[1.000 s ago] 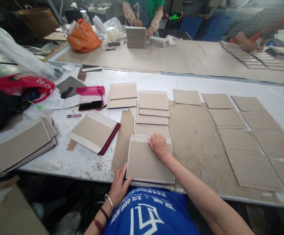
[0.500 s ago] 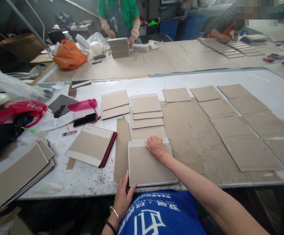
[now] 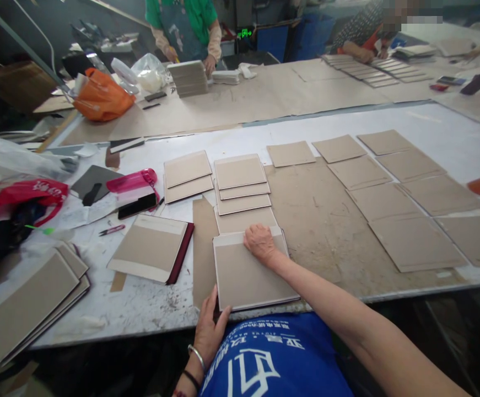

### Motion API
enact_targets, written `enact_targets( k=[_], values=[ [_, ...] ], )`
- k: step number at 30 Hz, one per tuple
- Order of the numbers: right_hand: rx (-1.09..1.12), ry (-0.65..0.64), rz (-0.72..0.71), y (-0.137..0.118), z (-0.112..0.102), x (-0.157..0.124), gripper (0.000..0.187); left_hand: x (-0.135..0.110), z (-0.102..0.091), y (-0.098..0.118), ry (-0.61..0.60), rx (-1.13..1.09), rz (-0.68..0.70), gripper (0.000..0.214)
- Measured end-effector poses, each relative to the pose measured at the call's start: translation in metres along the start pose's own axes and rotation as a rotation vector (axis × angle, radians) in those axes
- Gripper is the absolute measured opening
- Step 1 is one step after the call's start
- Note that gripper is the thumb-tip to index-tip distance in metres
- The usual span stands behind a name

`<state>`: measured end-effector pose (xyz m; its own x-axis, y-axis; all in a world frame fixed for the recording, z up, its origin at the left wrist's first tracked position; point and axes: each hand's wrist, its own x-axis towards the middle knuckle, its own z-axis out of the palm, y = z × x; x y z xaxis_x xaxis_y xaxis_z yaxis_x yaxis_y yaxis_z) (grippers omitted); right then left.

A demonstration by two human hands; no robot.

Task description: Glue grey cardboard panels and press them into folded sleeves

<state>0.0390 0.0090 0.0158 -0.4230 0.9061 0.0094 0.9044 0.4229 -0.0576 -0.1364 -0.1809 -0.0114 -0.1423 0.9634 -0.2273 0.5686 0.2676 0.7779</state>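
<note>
1. Head view: right hand [image 3: 259, 242], fingers curled closed, resting on the tan board [image 3: 248, 274] near its far edge.
2. Left hand [image 3: 210, 326], fingers extended, thumb apart, at the tan board's near left corner.
3. Overlapping boards [image 3: 240, 172], beyond the right fingers.

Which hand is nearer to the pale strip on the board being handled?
Right: the right hand rests on the pale strip; the left hand is at the board's near left corner.

Right hand [image 3: 260, 242], curled, on the beige panel's [image 3: 252, 275] pale top strip; left hand [image 3: 210, 328] at its lower-left corner.
</note>
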Motion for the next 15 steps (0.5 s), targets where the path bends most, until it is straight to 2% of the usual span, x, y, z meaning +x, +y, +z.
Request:
enact_targets(
  k=[4, 9, 11, 15],
  values=[
    [-0.003, 0.005, -0.014, 0.001, 0.003, 0.000, 0.021, 0.000, -0.006, 0.002, 0.030, 0.081, 0.079, 0.051],
    [-0.012, 0.033, -0.022, 0.001, 0.007, 0.000, 0.021, 0.018, -0.013, 0.014, 0.259, 0.341, 0.301, 0.044],
    [-0.018, 0.028, -0.017, 0.001, 0.007, 0.000, 0.020, 0.030, -0.011, 0.023, 0.265, 0.425, 0.422, 0.043],
    [-0.035, 0.020, -0.015, 0.000, 0.006, -0.001, 0.020, 0.053, 0.000, 0.038, 0.186, 0.534, 0.590, 0.045]
  ],
)
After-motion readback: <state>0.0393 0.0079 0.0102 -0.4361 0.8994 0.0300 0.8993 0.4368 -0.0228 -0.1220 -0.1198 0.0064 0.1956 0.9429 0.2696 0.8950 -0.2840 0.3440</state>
